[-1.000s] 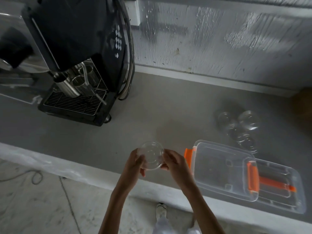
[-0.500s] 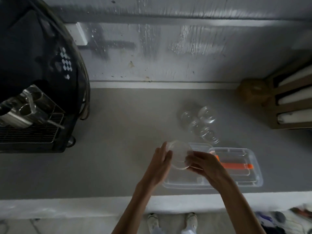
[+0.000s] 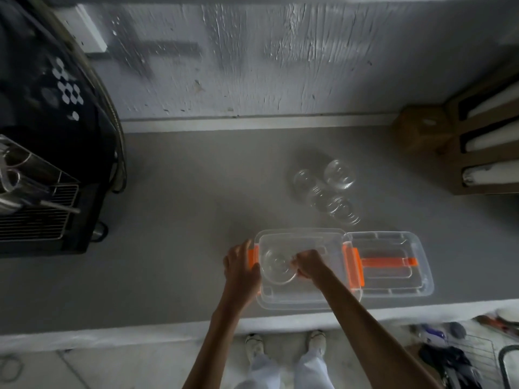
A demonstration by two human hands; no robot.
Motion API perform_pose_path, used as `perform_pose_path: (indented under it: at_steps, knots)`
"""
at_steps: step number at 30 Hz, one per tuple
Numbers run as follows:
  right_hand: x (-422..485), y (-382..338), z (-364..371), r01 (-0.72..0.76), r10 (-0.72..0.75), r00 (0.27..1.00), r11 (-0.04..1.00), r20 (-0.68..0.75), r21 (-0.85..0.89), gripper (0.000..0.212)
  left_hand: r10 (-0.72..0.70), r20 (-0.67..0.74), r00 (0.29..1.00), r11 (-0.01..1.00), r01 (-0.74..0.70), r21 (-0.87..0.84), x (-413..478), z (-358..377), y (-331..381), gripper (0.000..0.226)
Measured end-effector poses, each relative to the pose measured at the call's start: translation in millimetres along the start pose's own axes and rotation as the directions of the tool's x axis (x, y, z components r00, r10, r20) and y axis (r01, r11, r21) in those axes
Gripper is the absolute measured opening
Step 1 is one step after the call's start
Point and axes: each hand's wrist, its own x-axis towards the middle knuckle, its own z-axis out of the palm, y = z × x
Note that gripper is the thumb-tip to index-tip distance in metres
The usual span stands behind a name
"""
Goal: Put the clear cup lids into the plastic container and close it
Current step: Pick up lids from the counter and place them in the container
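The right hand [image 3: 307,263] holds a clear lid [image 3: 278,267] inside the plastic container [image 3: 300,297]; the left hand [image 3: 241,269] steadies its edge.

This looks like a café's drink station. A black coffee machine [image 3: 53,130] with a metal drip grate stands on the grey table [image 3: 179,220], against a rough painted wall [image 3: 252,66]. On the right, a cardboard dispenser [image 3: 483,144] holds white sleeves (cups, perhaps), and loose clear lids [image 3: 328,192] lie near it.
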Motion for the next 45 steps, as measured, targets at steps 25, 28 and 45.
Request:
perform_pose_path:
  at_steps: [25, 28, 45]
  knots:
    - [-16.3, 25.6, -13.3, -0.155, 0.037, 0.973, 0.838, 0.229, 0.524, 0.074, 0.013, 0.188, 0.982, 0.922, -0.085, 0.379, 6.3, 85.1, 25.9, 0.04]
    - [-20.3, 22.2, -11.3, -0.181, 0.036, 0.965, 0.812, 0.261, 0.554, 0.078, -0.045, 0.164, 0.985, 0.933, -0.017, 0.361, 8.6, 89.0, 19.2, 0.044]
    - [-47.6, 14.5, -14.4, -0.004, -0.063, 0.989, 0.891, 0.133, 0.454, 0.07, 0.095, 0.14, 0.986, 0.865, -0.152, 0.478, 7.9, 84.0, 26.5, 0.032]
